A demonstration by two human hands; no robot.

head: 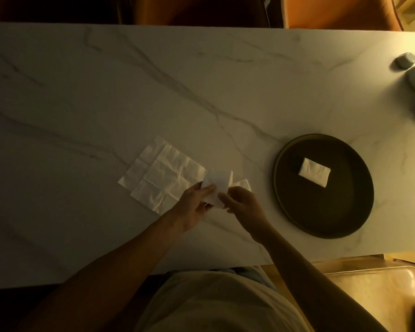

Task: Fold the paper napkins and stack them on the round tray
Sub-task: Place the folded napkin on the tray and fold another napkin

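Two hands fold a paper napkin over a white bench.

The left hand (197,202) and the right hand (243,203) each pinch one side of a small white napkin (217,184), held up just above the bench (106,92). Just beside the right hand lies another folded napkin (242,184). To the left, open napkins (162,174) lie flat on the bench, spread out with crease lines. Off to the right sits the round tray (321,212), dark, with one folded white napkin (314,172) lying in it. Far away, near the corner, rests a small grey thing (404,60).
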